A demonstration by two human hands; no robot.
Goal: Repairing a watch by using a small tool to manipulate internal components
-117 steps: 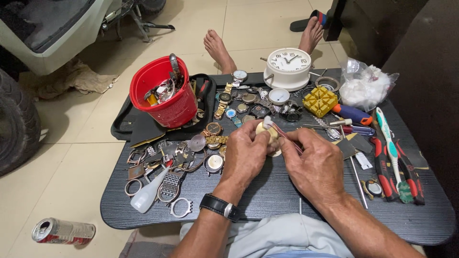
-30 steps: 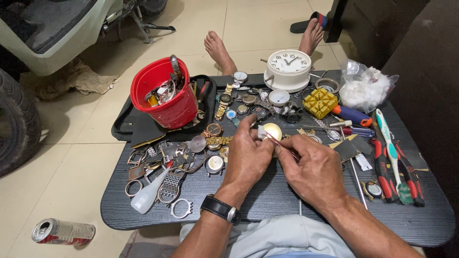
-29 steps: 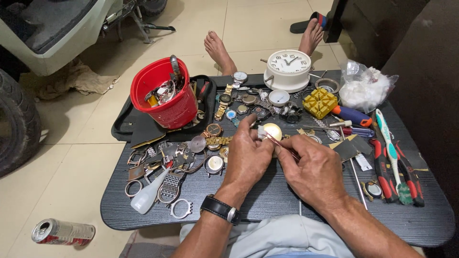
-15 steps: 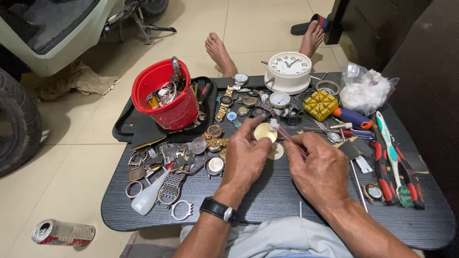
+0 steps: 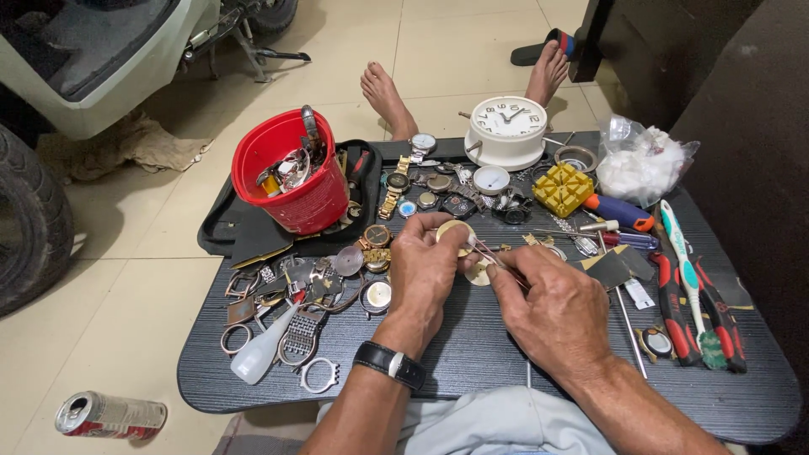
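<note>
My left hand (image 5: 425,274) holds a small round gold-coloured watch part (image 5: 453,232) up between thumb and fingers, above the dark table (image 5: 472,354). A black wristwatch (image 5: 389,364) is on that wrist. My right hand (image 5: 552,307) grips thin metal tweezers (image 5: 489,253) whose tips reach the round part. A second pale round disc (image 5: 480,271) lies just under the hands. Both hands are at the table's middle, with watch parts scattered around them.
A red bucket (image 5: 295,173) of metal bands stands on a black tray at back left. A white alarm clock (image 5: 507,131), yellow block (image 5: 563,188), plastic bag (image 5: 645,164) and red-handled tools (image 5: 678,307) lie right. Someone's bare feet (image 5: 388,93) rest beyond. A crushed can (image 5: 109,415) lies on the floor.
My left hand has lifted the round part slightly up and away from the table, and the tweezers in my right hand have followed it. A pale disc now shows beneath the hands.
</note>
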